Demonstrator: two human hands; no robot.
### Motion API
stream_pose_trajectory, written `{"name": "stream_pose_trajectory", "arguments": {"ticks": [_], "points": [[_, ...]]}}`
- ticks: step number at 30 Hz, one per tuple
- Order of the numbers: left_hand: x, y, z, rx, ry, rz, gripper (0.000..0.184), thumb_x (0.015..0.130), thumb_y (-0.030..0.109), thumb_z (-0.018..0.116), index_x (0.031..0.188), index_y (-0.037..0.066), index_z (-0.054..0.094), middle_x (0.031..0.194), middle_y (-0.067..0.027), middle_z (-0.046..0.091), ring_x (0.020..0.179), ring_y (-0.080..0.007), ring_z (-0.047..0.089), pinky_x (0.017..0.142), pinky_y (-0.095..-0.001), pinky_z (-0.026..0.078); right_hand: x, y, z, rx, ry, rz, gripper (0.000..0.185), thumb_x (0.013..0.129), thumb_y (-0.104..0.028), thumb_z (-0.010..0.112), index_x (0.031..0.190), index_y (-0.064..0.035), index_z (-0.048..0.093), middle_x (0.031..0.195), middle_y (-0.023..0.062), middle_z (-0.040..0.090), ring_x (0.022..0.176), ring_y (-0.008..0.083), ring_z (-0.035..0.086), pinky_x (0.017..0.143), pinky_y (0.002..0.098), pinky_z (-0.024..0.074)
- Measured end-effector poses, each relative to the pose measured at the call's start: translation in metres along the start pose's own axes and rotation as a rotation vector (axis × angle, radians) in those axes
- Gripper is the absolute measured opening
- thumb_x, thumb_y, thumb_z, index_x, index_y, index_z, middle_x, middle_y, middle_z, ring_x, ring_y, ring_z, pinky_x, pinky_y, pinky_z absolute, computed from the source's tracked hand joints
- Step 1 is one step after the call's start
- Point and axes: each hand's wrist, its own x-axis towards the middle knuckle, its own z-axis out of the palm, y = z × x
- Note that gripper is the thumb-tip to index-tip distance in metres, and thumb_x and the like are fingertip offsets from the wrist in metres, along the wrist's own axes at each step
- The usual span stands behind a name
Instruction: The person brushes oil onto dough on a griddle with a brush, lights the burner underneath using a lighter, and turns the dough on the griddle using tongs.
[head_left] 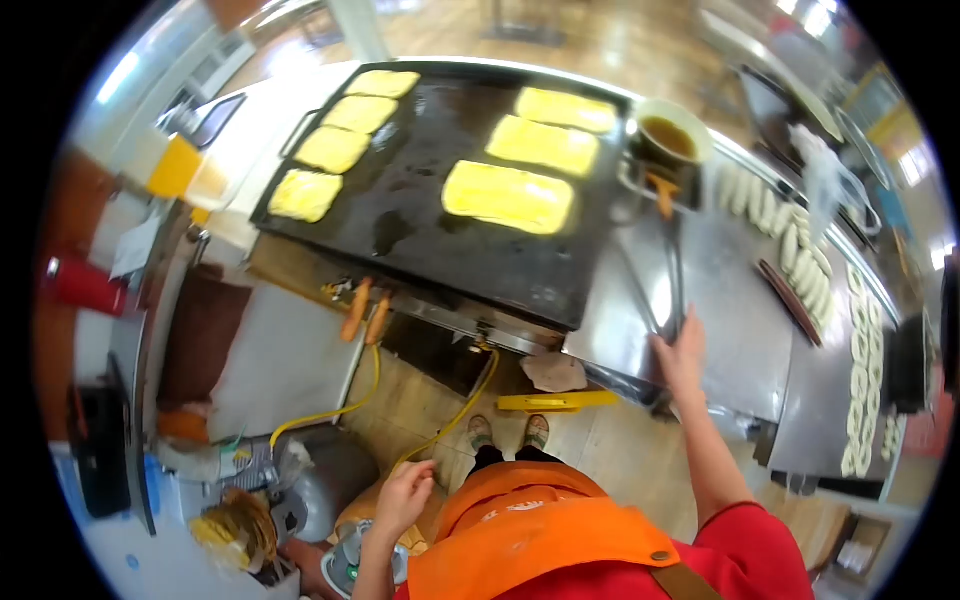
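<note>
My right hand [682, 352] is closed around the near end of a pair of long metal tongs [676, 265] over the steel counter. Their two arms spread apart away from me, and an orange tip [662, 190] shows beside the pot of brown liquid [668, 137]. Low in front of my body, my left hand [405, 495] has its fingers curled in, with nothing visible in it. Ahead lies a black griddle [400, 215] bearing several yellow flat dough sheets. Three larger ones, such as the nearest sheet [508, 197], lie on the right; smaller pieces [333, 150] line the left edge.
Rows of pale dough pieces [803, 270] lie on the steel counter [735, 340] to the right, with a brown rolling stick [790, 302] beside them. Two wooden handles [366, 312] stick out below the griddle. A yellow hose [450, 425] crosses the floor near a gas cylinder [335, 468].
</note>
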Motion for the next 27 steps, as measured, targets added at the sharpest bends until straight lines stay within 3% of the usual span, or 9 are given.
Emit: {"name": "stream_pose_trajectory", "arguments": {"ticks": [2, 4, 8, 11, 14, 19, 21, 23, 27], "points": [[0.000, -0.001, 0.004, 0.005, -0.049, 0.018, 0.025, 0.083, 0.009, 0.056, 0.108, 0.004, 0.059, 0.088, -0.0124, 0.058, 0.076, -0.0241, 0.059, 0.067, -0.0316, 0.048, -0.003, 0.002, -0.010, 0.048, 0.036, -0.003, 0.073, 0.068, -0.028, 0.073, 0.124, 0.0057, 0.040, 0.103, 0.0218, 0.055, 0.097, 0.0353, 0.053, 0.084, 0.0392, 0.0433], [-0.005, -0.010, 0.006, 0.060, -0.057, -0.010, 0.026, 0.083, 0.010, 0.056, 0.108, 0.003, 0.058, 0.090, -0.0124, 0.058, 0.078, -0.0249, 0.059, 0.068, -0.0322, 0.048, -0.009, 0.003, -0.031, 0.264, -0.189, 0.209, 0.056, 0.071, -0.024, 0.071, 0.112, 0.0057, 0.048, 0.080, 0.0156, 0.059, 0.072, 0.0281, 0.059, 0.066, 0.0352, 0.0482], [-0.017, -0.023, 0.005, 0.088, -0.032, -0.044, 0.027, 0.083, 0.011, 0.056, 0.109, 0.002, 0.058, 0.092, -0.0131, 0.057, 0.080, -0.0258, 0.059, 0.070, -0.0329, 0.048, -0.050, 0.020, -0.041, 0.743, -0.272, 0.408, 0.023, 0.088, -0.021, 0.058, 0.099, -0.0023, 0.050, 0.062, 0.0027, 0.051, 0.041, 0.0082, 0.046, 0.034, 0.0220, 0.0316], [-0.022, -0.026, -0.004, 0.038, 0.047, -0.077, 0.027, 0.083, 0.010, 0.056, 0.109, 0.003, 0.058, 0.095, -0.0130, 0.057, 0.084, -0.0259, 0.059, 0.072, -0.0330, 0.048, -0.089, -0.021, -0.048, 0.955, -0.127, 0.479, 0.019, 0.092, -0.022, 0.051, 0.098, -0.0038, 0.048, 0.062, 0.0019, 0.051, 0.039, 0.0071, 0.043, 0.032, 0.0206, 0.0282], [-0.015, -0.014, -0.036, 0.248, 0.365, 0.121, 0.029, 0.082, 0.007, 0.056, 0.110, 0.004, 0.057, 0.098, -0.0131, 0.056, 0.089, -0.0272, 0.057, 0.075, -0.0346, 0.048, -0.074, -0.069, -0.058, 1.040, -0.295, 0.369, 0.024, 0.092, -0.021, 0.050, 0.107, -0.0026, 0.047, 0.066, 0.0026, 0.052, 0.040, 0.0064, 0.042, 0.033, 0.0195, 0.0284], [0.001, 0.025, -0.163, 0.640, 0.856, 0.310, 0.037, 0.083, 0.003, 0.055, 0.119, 0.001, 0.052, 0.109, -0.0196, 0.052, 0.100, -0.0367, 0.051, 0.085, -0.0421, 0.043, -0.017, -0.213, -0.088, 1.176, -0.893, 0.265, 0.029, 0.091, -0.026, 0.049, 0.111, -0.0053, 0.051, 0.073, 0.0025, 0.053, 0.045, 0.0047, 0.039, 0.037, 0.0195, 0.0279], [0.004, 0.050, -0.229, 0.872, 1.012, 0.477, 0.038, 0.085, 0.004, 0.053, 0.122, 0.001, 0.050, 0.118, -0.0178, 0.051, 0.109, -0.0348, 0.048, 0.093, -0.0408, 0.038, 0.000, -0.252, -0.068, 1.201, -1.083, 0.291, 0.018, 0.092, -0.025, 0.049, 0.098, -0.0089, 0.051, 0.073, 0.0026, 0.054, 0.046, 0.0042, 0.037, 0.036, 0.0193, 0.0259], [0.007, 0.057, -0.277, 0.949, 1.216, 0.435, 0.038, 0.088, 0.009, 0.050, 0.126, 0.004, 0.049, 0.123, -0.0155, 0.048, 0.115, -0.0321, 0.044, 0.097, -0.0407, 0.034, 0.019, -0.296, -0.051, 1.158, -1.206, 0.340, 0.015, 0.093, -0.023, 0.049, 0.100, -0.0087, 0.051, 0.074, 0.0034, 0.054, 0.046, 0.0038, 0.036, 0.036, 0.0183, 0.0249], [0.022, 0.041, -0.336, 1.135, 1.285, 0.216, 0.043, 0.092, 0.020, 0.044, 0.133, 0.008, 0.041, 0.131, -0.0156, 0.040, 0.121, -0.0315, 0.038, 0.104, -0.0417, 0.027, 0.067, -0.336, 0.016, 1.119, -1.354, 0.439, 0.014, 0.094, -0.021, 0.048, 0.100, -0.0091, 0.046, 0.075, 0.0044, 0.054, 0.046, 0.0025, 0.035, 0.035, 0.0149, 0.0253]]}}
